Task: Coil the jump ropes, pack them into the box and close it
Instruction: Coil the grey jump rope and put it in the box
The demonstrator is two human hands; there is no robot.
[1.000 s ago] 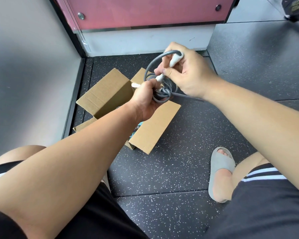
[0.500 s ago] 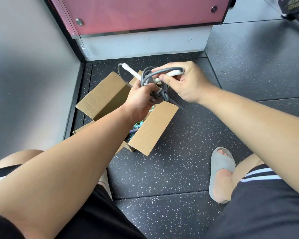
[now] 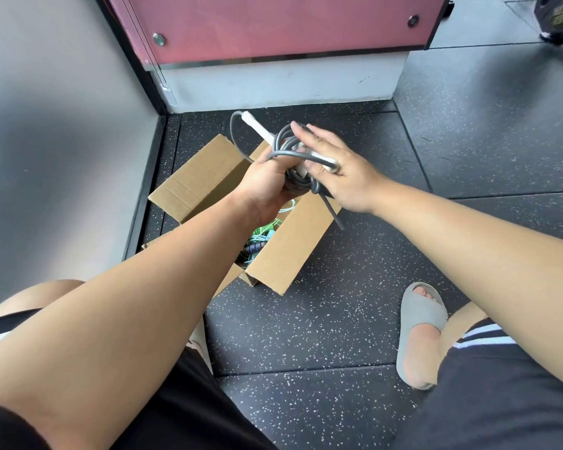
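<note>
Now our left hand (image 3: 260, 181) grips the grey jump rope (image 3: 285, 141) above the box (image 3: 286, 251), right hand (image 3: 337, 172) flat-fingered against it; we should tuck the loose tail (image 3: 333, 213) before lowering it in

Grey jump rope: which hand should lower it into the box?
Left. The left hand grips the coiled grey jump rope over the open box, so it likely only needs to lower and let go. The right hand lies flat against it, fingers straight, gripping nothing.
</note>
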